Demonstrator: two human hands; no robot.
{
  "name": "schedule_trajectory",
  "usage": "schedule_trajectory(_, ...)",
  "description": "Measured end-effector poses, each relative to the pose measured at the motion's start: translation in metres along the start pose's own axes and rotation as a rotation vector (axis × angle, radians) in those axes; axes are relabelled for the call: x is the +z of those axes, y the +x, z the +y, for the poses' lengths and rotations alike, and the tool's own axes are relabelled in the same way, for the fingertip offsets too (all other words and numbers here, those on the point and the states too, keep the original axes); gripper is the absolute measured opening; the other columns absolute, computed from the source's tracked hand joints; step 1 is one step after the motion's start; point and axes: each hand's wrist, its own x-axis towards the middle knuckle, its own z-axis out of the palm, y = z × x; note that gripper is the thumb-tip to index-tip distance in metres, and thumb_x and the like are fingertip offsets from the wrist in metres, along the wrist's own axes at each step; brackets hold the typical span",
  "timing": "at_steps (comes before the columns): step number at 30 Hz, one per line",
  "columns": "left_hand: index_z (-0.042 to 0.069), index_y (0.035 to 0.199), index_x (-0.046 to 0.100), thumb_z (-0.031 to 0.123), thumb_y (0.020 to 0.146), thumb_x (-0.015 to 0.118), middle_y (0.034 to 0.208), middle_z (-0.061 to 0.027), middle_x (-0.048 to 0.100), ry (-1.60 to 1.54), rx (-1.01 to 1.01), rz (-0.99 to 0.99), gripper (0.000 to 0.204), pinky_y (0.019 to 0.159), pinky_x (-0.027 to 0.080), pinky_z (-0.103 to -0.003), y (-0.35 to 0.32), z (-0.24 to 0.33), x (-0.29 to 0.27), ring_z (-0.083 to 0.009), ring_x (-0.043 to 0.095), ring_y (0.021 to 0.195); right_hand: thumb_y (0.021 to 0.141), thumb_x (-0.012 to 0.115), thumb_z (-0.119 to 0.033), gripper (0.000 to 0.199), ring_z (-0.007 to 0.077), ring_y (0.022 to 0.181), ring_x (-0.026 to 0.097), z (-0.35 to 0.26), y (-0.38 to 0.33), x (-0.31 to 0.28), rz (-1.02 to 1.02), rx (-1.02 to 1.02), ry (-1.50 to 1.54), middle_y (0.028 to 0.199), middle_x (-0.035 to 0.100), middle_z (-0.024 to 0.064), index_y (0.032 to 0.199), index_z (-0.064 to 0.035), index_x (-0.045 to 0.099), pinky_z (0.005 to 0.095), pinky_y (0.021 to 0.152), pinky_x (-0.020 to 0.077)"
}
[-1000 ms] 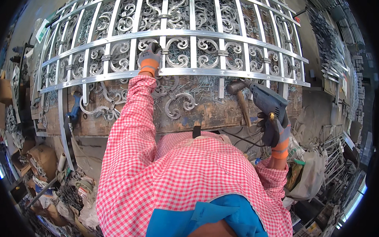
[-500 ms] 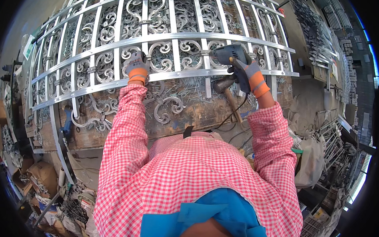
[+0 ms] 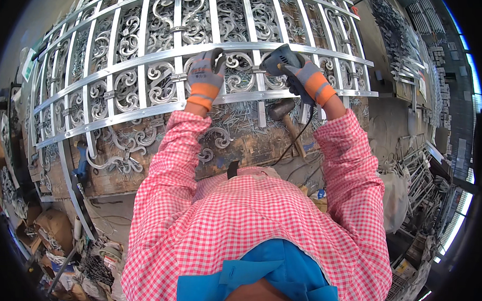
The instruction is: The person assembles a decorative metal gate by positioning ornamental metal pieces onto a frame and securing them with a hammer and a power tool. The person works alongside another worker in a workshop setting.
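From where I stood, the ornamental metal fence panel [image 3: 244, 46] lay flat across the wooden surface [image 3: 251, 152], its long silvery rails crossed by upright bars, with curled scrolls [image 3: 161, 84] set between them. The person leaned over its near side in a pink checked shirt [image 3: 239, 214] with a blue collar [image 3: 258, 268].

The right hand [image 3: 310, 80], in a grey glove with an orange cuff, held a dark blue-grey power drill [image 3: 282, 58], the fingers wrapped about its grip. The drill sat above the panel between the two nearest rails, its front end turned leftward, close to an upright bar with a small collar. A black cord [image 3: 294, 143] trailed from it toward the person.

The left hand [image 3: 205, 75], gloved to match, was over the panel a little to the left of the drill, near the second rail. Its fingers were partly curled; I could not tell whether they pinched anything.

A hammer [image 3: 289, 123] with a wooden handle lay just beyond the panel's near edge, below the drill. Loose screws or nails [image 3: 237, 117] were scattered over the wood, and a blue-handled tool [image 3: 81, 163] lay at the far left.
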Motion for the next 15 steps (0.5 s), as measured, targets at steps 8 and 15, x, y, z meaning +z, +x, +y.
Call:
schedule_trajectory(8,0.008,0.103,0.072,0.022,0.089,0.061,0.098,-0.0079,0.071,-0.968,-0.219,-0.547,0.023,0.083,0.050,-0.032,0.090,0.072,0.107,-0.0201,0.065,0.090,0.084,0.068,-0.038,0.044,0.0180,0.050,0.063,-0.041,0.017,0.004,-0.124,-0.029,-0.231,0.066,0.063,0.0097,0.099,0.0028,0.059,0.0294,0.045,0.0507)
schedule_trajectory(15,0.002,0.100,0.072,0.013,0.089,0.051,0.094,-0.0091,0.070,-1.026,-0.307,-0.592,0.025,0.074,0.056,-0.029,0.094,0.080,0.097,-0.0155,0.065,0.083,0.079,0.065,-0.048,0.060,0.0173,0.048,0.060,-0.038,0.035,-0.009,-0.174,0.065,-0.361,0.062,0.060,0.0076,0.099,0.0080,0.055,0.0319,0.045,0.0473)
